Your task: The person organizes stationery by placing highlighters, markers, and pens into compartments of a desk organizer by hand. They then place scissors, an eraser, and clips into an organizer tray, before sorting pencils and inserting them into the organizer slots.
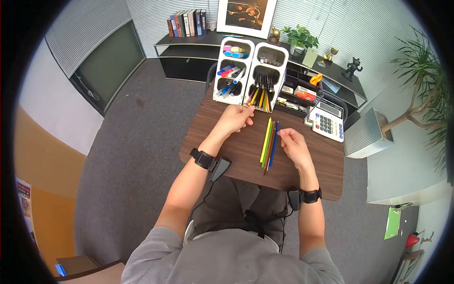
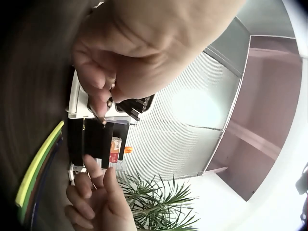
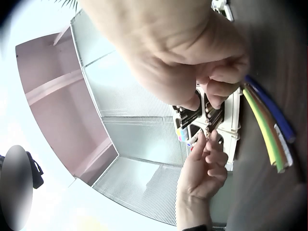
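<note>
My left hand [image 1: 235, 119] is at the lower front compartment of the white organizer [image 1: 219, 92], its thumb and finger pinching a pencil end among the colored pencils [image 1: 261, 98]. In the right wrist view, the left hand [image 3: 199, 171] meets the pencil ends from below. My right hand [image 1: 295, 146] hangs just right of a blue pencil [image 1: 274, 144], fingers loosely curled and holding nothing; the left wrist view shows this right hand [image 2: 103, 199] empty. Side by side with the blue pencil lie a yellow [image 1: 266, 142], a green [image 1: 268, 144] and a brown pencil [image 1: 271, 146].
Markers [image 1: 231, 72] and black pens [image 1: 264, 80] fill other compartments. Right of them stand a black desk tray [image 1: 289, 105] with orange scissors [image 1: 316, 79] and a calculator [image 1: 327, 124]. A shelf with books [image 1: 189, 23] is behind the wooden table [image 1: 208, 123]; a potted plant [image 1: 371, 137] stands at right.
</note>
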`<control>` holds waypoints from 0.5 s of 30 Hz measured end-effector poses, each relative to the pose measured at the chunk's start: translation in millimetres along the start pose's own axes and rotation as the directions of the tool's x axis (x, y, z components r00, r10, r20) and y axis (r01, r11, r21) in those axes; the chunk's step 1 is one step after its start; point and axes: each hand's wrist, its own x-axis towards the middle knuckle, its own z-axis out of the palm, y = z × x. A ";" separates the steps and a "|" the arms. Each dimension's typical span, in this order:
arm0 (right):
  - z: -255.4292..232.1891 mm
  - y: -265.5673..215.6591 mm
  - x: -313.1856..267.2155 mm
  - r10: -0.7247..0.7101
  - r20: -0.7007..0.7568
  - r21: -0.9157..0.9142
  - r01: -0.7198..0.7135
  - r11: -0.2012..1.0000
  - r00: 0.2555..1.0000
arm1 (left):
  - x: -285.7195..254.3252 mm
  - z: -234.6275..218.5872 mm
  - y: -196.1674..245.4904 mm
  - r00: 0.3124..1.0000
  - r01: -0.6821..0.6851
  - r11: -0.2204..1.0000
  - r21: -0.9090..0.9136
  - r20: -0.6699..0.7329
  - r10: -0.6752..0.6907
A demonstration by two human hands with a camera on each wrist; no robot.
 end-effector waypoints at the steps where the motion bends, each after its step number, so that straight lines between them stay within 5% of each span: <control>1: -3.1 7.2 -1.8 -0.045 -0.051 -0.097 0.039 0.994 0.998 | 4.7 -1.0 -6.0 0.992 -0.106 0.993 0.048 -0.058 0.109; 5: -5.0 28.9 -2.5 -0.083 -0.026 -0.207 0.076 0.975 0.996 | 17.8 2.0 -13.6 0.940 -0.283 0.940 0.190 -0.138 0.311; 15: -0.5 31.0 -6.6 -0.093 -0.015 -0.341 0.082 0.936 0.996 | 4.3 0.6 -8.4 0.894 -0.283 0.860 0.424 -0.207 0.397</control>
